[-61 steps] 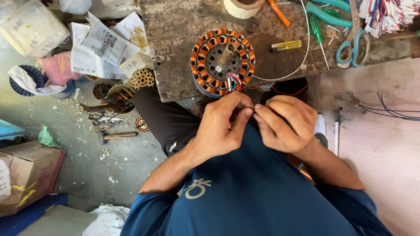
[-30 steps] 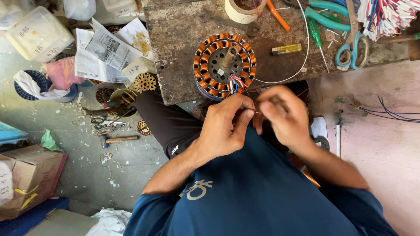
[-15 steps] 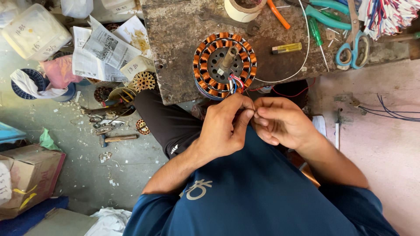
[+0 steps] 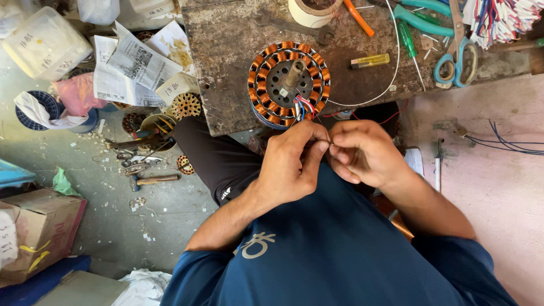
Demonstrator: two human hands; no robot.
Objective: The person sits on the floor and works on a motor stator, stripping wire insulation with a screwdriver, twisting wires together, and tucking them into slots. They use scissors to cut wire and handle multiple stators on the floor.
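We see left hand (image 4: 292,164) and right hand (image 4: 362,153) meeting just below bench (image 4: 226,73) edge, fingers (image 4: 322,148) pinched on thin wire leads (image 4: 306,107) running from stator (image 4: 289,85). Stator sits on bench, copper coils in ring, shaft up, tilted slightly. On bench beyond it: tape roll (image 4: 311,11), yellow-handled screwdriver (image 4: 369,61), green screwdriver (image 4: 407,37), blue-handled scissors (image 4: 455,62). On floor at left: hammer (image 4: 148,181), newspaper sheets (image 4: 133,65), cardboard box (image 4: 39,232).
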